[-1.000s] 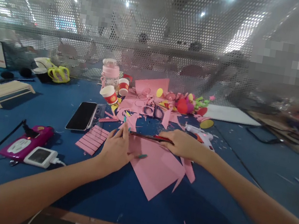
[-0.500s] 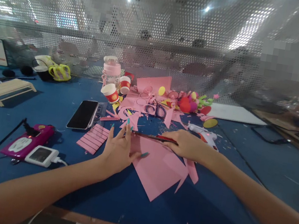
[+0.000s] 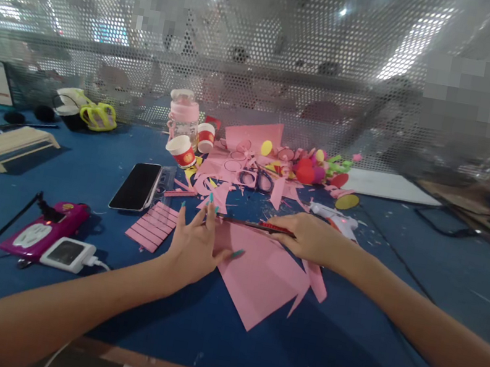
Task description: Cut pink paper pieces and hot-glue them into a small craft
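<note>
My left hand point(image 3: 194, 244) lies flat with its fingers spread on the left part of a large pink paper sheet point(image 3: 261, 280) on the blue table. My right hand point(image 3: 306, 234) is closed on a thin dark and red tool point(image 3: 257, 225) that lies across the top of the sheet and points left toward my left fingertips. A stack of cut pink strips point(image 3: 153, 226) sits just left of my left hand.
A black phone point(image 3: 136, 185), a magenta power strip point(image 3: 43, 231) with a white charger point(image 3: 66, 254), paper cups point(image 3: 181, 151), a pink bottle point(image 3: 181, 116), scissors point(image 3: 255, 180), a white glue gun point(image 3: 335, 219) and pink paper scraps point(image 3: 229, 168) lie around. A perforated metal screen point(image 3: 266, 55) closes the back.
My left fingers have opened from a pinch at the tool's tip to a flat spread on the paper. The right hand has barely moved.
</note>
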Demonstrator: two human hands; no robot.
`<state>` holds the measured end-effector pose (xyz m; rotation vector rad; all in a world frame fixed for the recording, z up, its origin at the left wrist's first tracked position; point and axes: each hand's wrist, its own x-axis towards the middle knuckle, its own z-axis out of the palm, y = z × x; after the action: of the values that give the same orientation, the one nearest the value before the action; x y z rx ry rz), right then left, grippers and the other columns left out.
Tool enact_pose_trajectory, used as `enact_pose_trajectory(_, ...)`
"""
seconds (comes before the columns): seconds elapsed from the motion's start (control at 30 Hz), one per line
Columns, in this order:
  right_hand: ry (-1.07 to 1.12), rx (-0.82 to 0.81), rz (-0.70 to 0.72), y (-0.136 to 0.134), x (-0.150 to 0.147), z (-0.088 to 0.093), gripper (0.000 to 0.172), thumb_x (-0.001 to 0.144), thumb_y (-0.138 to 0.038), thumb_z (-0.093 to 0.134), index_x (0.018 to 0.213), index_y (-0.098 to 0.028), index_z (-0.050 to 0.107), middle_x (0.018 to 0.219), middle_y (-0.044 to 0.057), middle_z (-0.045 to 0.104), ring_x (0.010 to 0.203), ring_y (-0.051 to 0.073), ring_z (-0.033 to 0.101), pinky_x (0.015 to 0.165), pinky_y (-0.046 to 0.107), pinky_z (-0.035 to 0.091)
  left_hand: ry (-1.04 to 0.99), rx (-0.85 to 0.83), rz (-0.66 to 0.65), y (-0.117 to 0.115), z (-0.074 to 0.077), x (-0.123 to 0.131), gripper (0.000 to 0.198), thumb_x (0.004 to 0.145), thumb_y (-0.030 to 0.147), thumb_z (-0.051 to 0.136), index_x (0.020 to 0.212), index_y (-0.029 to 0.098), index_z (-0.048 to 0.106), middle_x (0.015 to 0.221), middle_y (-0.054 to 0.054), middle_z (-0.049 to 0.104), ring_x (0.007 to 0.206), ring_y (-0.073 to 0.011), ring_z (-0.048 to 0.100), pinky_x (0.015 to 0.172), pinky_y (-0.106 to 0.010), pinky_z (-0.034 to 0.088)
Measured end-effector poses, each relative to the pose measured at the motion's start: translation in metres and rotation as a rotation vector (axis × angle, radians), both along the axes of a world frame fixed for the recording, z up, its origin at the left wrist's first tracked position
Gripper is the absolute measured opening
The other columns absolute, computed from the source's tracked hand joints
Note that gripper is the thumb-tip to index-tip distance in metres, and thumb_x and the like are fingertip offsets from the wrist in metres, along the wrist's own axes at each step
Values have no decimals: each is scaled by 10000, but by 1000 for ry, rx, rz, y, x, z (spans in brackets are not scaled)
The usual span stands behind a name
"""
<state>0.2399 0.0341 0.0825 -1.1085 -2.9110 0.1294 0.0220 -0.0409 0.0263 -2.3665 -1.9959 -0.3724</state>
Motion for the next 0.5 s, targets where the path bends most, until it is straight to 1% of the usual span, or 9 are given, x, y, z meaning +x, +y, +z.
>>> enact_pose_trajectory(0.17, -32, 41, -10, -3, 1, 0, 259, 809, -282, 434, 978, -219, 620, 832, 54, 673, 763, 183, 607, 647, 269, 411, 8, -1, 2, 0, 0, 0, 863, 746, 598, 341, 1347, 18, 128, 1325, -241, 349, 1271, -297, 243, 1010, -550, 96)
enact_pose_trajectory(0.3, -71, 61, -13, -4, 4, 2, 266, 816, -282, 421, 994, -214, 607, 858, 55, 672, 772, 184, 609, 638, 268, 407, 1, 12, -5, -1, 1, 0, 849, 745, 588, 359, 1352, 39, 132, 1317, -235, 366, 1262, -300, 261, 1009, -553, 100)
enact_pose_trajectory(0.5, -110, 43, -27, -4, 12, 3, 267, 833, -288, 404, 998, -208, 597, 882, 52, 666, 799, 186, 608, 644, 269, 401, -5, 28, -18, -1, 1, 1, 828, 742, 582, 379, 1354, 77, 144, 1346, -214, 331, 1257, -306, 273, 1006, -561, 112)
